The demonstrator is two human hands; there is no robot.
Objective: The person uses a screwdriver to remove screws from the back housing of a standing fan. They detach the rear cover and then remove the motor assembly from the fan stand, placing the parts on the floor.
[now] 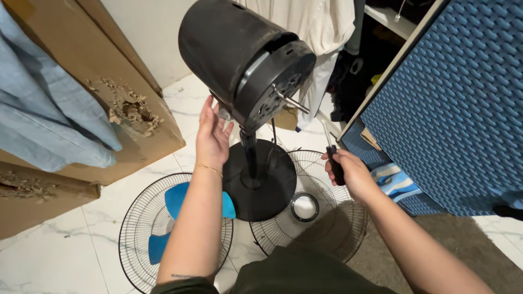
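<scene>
Motor housing (239,54) matt black plastic; grilles (327,218) thin wire metal.

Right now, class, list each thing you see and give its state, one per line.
Fan motor: upright on its stand, guards off, shaft bare.
Rear guard: flat on the floor, blue blade in it.
Front guard: flat on the floor.
Left hand: open, beside the motor.
Right hand: gripping a screwdriver.

You have one black fan motor housing (245,60) on one stand (259,185), two wire guards (163,234) (321,218), one blue blade set (169,218), and one screwdriver (333,160).
</scene>
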